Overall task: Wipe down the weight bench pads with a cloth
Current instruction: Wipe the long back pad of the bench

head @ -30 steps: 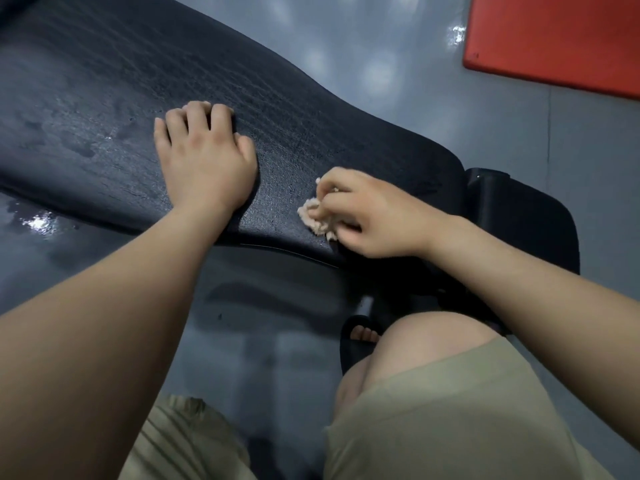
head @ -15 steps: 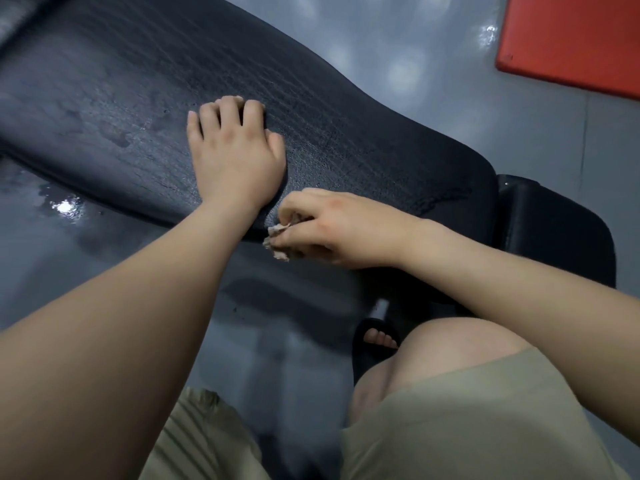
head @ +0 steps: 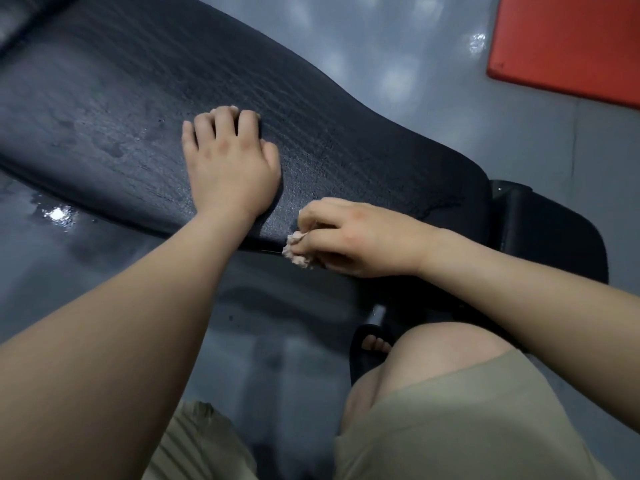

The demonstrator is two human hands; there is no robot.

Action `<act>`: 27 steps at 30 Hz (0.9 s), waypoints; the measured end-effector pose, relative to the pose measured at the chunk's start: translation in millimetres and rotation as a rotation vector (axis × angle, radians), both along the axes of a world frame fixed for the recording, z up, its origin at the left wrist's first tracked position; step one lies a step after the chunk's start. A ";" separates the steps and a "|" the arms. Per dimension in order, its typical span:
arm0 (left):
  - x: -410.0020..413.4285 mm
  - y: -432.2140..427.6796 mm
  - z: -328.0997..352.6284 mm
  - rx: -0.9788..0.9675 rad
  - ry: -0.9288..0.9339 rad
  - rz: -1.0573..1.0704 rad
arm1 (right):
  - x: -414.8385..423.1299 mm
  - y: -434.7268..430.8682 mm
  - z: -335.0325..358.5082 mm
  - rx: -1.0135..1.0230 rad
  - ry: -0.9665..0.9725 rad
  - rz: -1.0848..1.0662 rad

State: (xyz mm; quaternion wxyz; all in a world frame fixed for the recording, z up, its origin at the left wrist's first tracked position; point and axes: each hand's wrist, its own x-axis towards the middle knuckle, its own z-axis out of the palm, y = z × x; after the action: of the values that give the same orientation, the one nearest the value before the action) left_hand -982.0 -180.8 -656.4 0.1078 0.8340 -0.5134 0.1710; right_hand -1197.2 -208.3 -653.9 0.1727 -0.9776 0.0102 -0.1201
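Cloth [head: 297, 251], a small pale wad, sits at the near edge of the long black back pad [head: 346, 133]. It is pinched between the thumb and curled fingers [head: 322, 207] of the person's right hand [head: 360, 237], and only a crumpled corner shows past the knuckles. The left hand [head: 230, 164] lies palm-down on the pad just to the left of the cloth, holding nothing and apparently bracing.

The pad's long axis runs from the upper left of the view down to the lower right. There it ends beside a second, smaller seat pad [head: 554, 244], and the cloth is close to that end. Damp blotches [head: 114, 150] mark the surface beyond the left hand, towards the upper-left end.

From the gripping fingers, most of the back pad lies up and to the left, so the next stroke would probably run along that axis. The planted left hand stands in that path and is nearer the wet patch than the right. The seat pad lies on the right hand's other side, seemingly within its easier reach. A glossy grey floor [head: 398, 64] and a red mat [head: 571, 46] lie beyond.
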 end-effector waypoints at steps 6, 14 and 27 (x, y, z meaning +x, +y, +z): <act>0.7 -0.4 0.6 0.000 0.019 -0.004 | -2.0 -47.2 -3.4 -0.019 -0.072 -0.196; 0.5 -1.6 1.2 0.001 0.011 0.006 | 4.8 -95.7 -1.3 0.061 -0.096 -0.627; -1.6 -1.6 2.7 0.015 0.030 0.012 | 12.2 -63.8 6.0 -0.014 -0.020 -0.414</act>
State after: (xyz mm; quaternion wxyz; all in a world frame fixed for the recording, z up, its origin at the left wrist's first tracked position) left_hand -983.7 -182.4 -653.7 0.1081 0.8404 -0.5079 0.1552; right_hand -1185.1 -272.1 -647.9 0.1378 -0.9545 0.2084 -0.1626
